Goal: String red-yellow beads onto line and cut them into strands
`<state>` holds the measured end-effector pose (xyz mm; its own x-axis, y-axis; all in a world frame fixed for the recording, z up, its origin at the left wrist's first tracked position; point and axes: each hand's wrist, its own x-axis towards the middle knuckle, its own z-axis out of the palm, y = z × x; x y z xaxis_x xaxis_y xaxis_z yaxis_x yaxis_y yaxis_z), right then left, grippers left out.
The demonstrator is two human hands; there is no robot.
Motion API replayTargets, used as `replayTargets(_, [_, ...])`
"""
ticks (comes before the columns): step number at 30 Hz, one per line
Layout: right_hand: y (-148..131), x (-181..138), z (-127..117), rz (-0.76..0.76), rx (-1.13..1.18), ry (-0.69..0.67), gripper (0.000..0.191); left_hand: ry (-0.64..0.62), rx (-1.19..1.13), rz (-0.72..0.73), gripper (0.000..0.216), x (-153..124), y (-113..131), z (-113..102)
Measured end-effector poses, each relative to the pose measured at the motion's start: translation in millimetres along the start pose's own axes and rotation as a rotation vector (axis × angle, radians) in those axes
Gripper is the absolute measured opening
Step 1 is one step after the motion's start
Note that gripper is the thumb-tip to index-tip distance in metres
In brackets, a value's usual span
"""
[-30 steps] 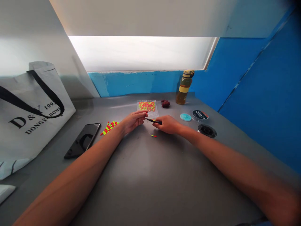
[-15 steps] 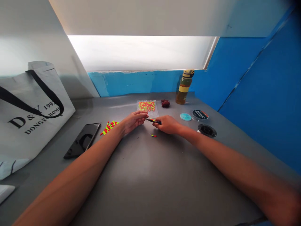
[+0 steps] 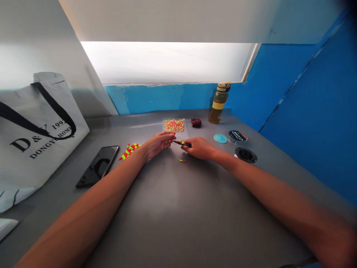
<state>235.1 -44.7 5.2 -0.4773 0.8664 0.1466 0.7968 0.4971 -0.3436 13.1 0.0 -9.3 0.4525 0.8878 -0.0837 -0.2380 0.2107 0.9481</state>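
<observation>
My right hand (image 3: 198, 147) is shut on a slim dark rod (image 3: 182, 143) carrying a few neon yellow and red beads. The rod's far tip reaches toward my left hand (image 3: 158, 145), whose curled fingers are close to it. Whether those fingers pinch anything is too small to tell. Just behind them lies a clear plastic bag (image 3: 175, 128) packed with neon yellow and orange beads. A tiny neon bead pair (image 3: 182, 160) rests on the grey table below the rod. Left of my left wrist lie neon bead strips (image 3: 129, 151).
A black smartphone (image 3: 97, 166) and a white printed tote bag (image 3: 36, 130) are on the left. Behind stand a bottle (image 3: 219, 104) and a dark red knot (image 3: 196, 123). Several line spools (image 3: 237, 136) sit right, before a blue wall (image 3: 306, 111).
</observation>
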Motion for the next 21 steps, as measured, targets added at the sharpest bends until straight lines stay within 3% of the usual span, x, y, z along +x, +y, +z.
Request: replayTargets(21, [-1.6, -1.0, -0.3, 0.032, -0.032, -0.017, 0.031, -0.026, 0.013, -0.017, 0.031, 0.5, 0.6, -1.3])
